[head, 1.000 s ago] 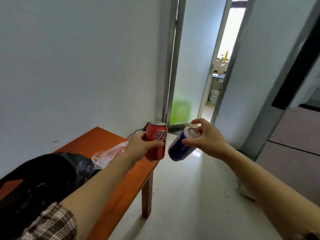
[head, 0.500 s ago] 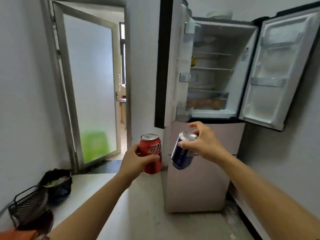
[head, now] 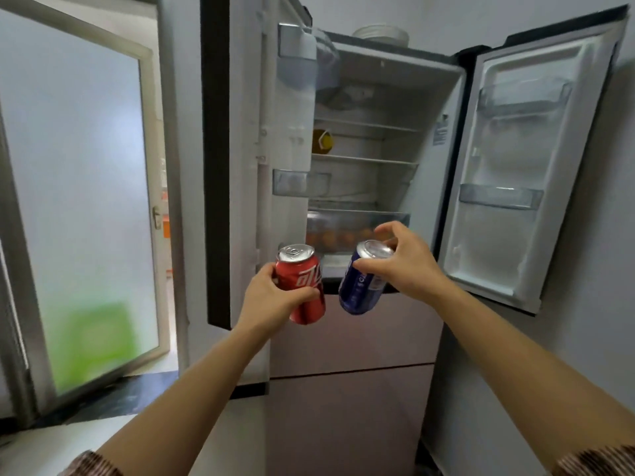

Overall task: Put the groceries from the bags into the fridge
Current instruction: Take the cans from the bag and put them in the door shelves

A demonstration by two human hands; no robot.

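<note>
Red can [head: 302,283], blue can [head: 360,286], white fridge interior [head: 378,108], black-edged fridge door [head: 215,166], checked sleeves [head: 594,462]

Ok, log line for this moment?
left hand: holds red can | right hand: holds blue can | fridge: open, cans not yet inside

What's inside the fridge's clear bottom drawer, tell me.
Orange round items show blurred through the clear drawer. The right hand and blue can cover its right part, so the rest there cannot be seen.
</note>
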